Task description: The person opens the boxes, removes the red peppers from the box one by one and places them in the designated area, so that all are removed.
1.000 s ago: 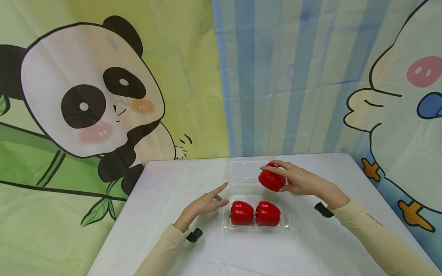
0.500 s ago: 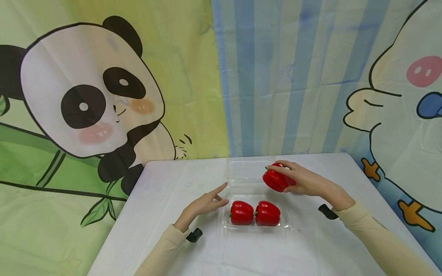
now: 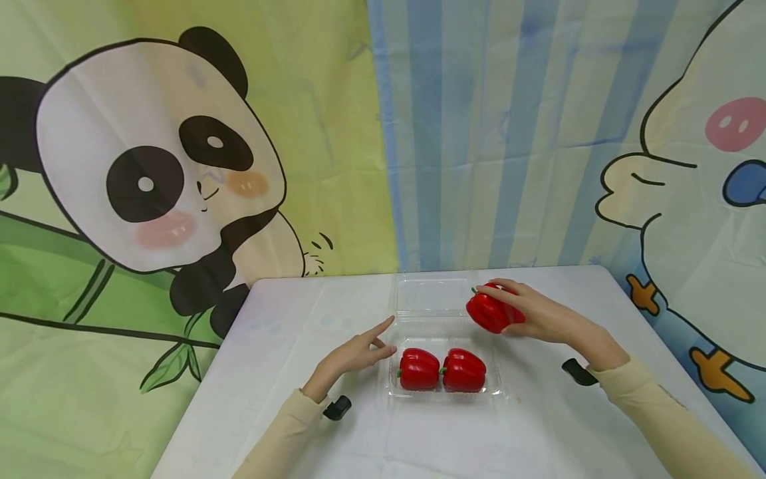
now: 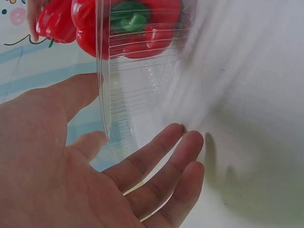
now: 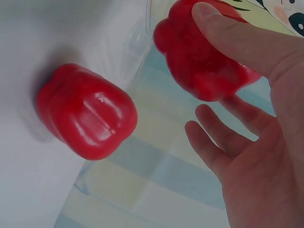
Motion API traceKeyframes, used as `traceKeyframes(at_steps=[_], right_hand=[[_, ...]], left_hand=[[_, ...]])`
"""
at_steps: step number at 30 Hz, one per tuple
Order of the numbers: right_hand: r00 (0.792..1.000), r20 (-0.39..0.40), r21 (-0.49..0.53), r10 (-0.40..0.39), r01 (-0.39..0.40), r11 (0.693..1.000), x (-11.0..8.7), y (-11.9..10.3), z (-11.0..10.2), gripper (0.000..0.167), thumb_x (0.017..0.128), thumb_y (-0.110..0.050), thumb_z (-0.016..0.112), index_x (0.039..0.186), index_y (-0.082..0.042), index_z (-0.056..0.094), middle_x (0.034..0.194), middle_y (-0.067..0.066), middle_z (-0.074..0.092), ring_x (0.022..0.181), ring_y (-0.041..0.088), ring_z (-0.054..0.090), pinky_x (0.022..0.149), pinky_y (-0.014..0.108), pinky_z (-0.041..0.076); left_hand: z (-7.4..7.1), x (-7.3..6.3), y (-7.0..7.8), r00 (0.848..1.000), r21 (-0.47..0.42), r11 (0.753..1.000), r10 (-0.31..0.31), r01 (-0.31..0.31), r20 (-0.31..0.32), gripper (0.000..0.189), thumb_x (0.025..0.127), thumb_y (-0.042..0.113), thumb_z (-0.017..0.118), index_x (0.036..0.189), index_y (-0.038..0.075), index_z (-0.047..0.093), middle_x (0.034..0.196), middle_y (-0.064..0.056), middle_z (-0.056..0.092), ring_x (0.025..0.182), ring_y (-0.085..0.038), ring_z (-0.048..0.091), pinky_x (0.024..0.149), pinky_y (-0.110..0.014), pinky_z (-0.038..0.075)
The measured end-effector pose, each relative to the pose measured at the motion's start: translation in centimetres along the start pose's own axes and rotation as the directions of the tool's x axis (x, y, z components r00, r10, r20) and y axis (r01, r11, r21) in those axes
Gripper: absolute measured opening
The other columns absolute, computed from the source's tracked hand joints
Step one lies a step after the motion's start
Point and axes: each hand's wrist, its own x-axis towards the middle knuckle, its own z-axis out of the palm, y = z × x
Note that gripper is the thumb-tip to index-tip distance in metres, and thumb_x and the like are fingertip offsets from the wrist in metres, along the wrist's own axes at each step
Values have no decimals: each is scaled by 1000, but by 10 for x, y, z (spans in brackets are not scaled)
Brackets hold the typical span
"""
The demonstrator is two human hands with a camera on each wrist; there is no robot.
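A red bell pepper (image 3: 487, 310) is held between the thumb and fingers of my right hand (image 3: 532, 313). It hangs over the right rear of the clear plastic box (image 3: 443, 396), above its base. Two more red bell peppers sit side by side in the box, a left pepper (image 3: 419, 369) and a right pepper (image 3: 464, 370). My left hand (image 3: 353, 352) lies at the box's left side with its fingers extended. In the left wrist view, the fingertips (image 4: 92, 85) meet the box rim; firm contact cannot be told. The right wrist view shows the held pepper (image 5: 204, 57) close up.
The hinged lid (image 3: 431, 296) of the box lies folded back toward the rear edge of the white table (image 3: 299, 319). Behind the table hangs a printed curtain (image 3: 335, 133) with a panda and stripes. Black wrist straps (image 3: 337, 408) show at both sleeves.
My right hand has shifted to the right, carrying the bell pepper with it. The left hand, the box and the two peppers inside have stayed put.
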Motion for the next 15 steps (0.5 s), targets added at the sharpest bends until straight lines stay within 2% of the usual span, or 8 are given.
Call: traceKeyframes(at_steps=[10, 15], right_hand=[[999, -20, 22, 45, -44, 999, -10, 7, -1, 98, 75, -17, 89, 156, -25, 35, 153, 16, 38, 135, 41, 40, 85, 46, 60], [996, -32, 53, 86, -84, 995, -15, 8, -2, 96, 76, -14, 88, 156, -24, 36, 153, 19, 38, 136, 43, 38, 86, 50, 59]], left_hand=[[0, 1, -2, 1000, -3, 1000, -9, 9, 4, 76, 97, 52, 59, 161, 32, 22, 129, -14, 67, 117, -31, 64, 96, -55, 51], [0, 1, -2, 1000, -6, 1000, -7, 8, 6, 77, 97, 52, 59, 161, 32, 22, 130, -14, 66, 117, -32, 64, 95, -55, 52]])
